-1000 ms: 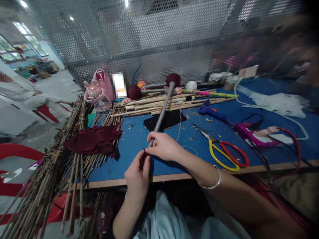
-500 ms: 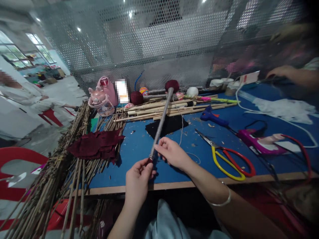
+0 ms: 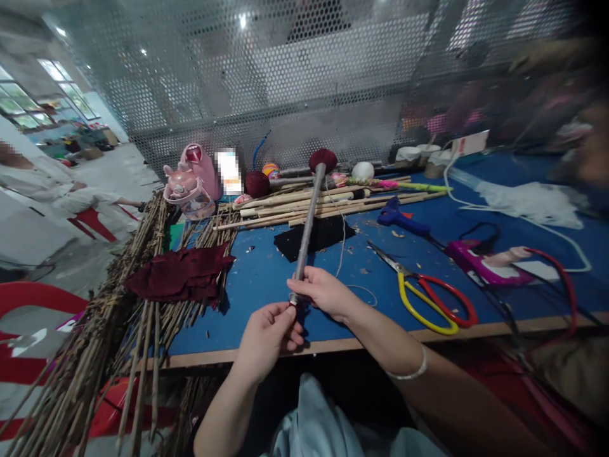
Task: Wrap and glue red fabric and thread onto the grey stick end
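Observation:
A long grey stick (image 3: 308, 225) with a dark red padded head (image 3: 322, 160) slants up from my hands over the blue table (image 3: 266, 273). My right hand (image 3: 322, 291) is closed round the stick near its lower end. My left hand (image 3: 269, 333) pinches the very bottom tip, where a bit of dark red material shows. A thin white thread (image 3: 341, 244) hangs from the stick down to the table.
Scissors with yellow and red handles (image 3: 428, 295) lie right of my hands. A blue glue gun (image 3: 402, 219), a purple tool (image 3: 480, 263), dark red cloth (image 3: 178, 274), black cloth (image 3: 323, 233), bamboo sticks (image 3: 323, 203), thin twig bundles (image 3: 118, 317) and a pink bottle (image 3: 190, 184) surround them. A perforated screen stands behind.
My hands have slid down the stick toward its lower tip. The left hand now pinches the end from below and the stick stands a little steeper.

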Action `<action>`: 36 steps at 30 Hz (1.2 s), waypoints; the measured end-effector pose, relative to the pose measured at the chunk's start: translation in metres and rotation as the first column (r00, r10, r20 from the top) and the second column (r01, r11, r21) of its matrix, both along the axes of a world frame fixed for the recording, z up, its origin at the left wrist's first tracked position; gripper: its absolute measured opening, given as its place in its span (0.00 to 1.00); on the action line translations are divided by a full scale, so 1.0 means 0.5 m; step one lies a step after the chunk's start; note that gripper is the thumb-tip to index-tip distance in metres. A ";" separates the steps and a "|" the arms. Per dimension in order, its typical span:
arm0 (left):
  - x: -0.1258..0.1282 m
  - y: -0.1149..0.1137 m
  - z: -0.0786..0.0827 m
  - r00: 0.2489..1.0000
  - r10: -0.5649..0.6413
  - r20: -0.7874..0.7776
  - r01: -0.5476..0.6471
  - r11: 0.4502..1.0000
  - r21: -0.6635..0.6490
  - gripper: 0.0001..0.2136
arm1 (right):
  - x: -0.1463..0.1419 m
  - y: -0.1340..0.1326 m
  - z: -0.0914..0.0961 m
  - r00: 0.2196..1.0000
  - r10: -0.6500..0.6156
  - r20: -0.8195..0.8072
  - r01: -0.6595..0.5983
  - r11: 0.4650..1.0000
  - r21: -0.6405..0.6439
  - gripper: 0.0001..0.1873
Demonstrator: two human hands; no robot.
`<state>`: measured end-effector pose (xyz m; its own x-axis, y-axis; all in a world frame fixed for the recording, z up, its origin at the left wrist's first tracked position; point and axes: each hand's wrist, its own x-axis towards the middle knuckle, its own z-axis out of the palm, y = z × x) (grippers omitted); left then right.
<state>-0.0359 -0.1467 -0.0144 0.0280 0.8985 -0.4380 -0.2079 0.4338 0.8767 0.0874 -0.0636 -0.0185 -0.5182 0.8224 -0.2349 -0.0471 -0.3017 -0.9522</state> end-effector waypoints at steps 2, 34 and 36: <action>0.004 -0.003 -0.001 0.985 0.036 -0.171 -0.021 0.996 0.087 0.16 | -0.002 0.002 0.000 1.000 -0.005 -0.006 0.005 1.000 0.009 0.16; 0.018 -0.019 -0.038 0.857 0.412 -0.308 -0.294 0.884 0.364 0.14 | 0.067 0.023 0.058 0.887 0.219 0.405 -0.370 0.863 0.344 0.17; 0.018 -0.021 -0.037 0.863 0.382 -0.329 -0.257 0.895 0.365 0.13 | 0.073 0.042 0.080 0.878 0.138 0.459 -0.367 0.809 0.459 0.13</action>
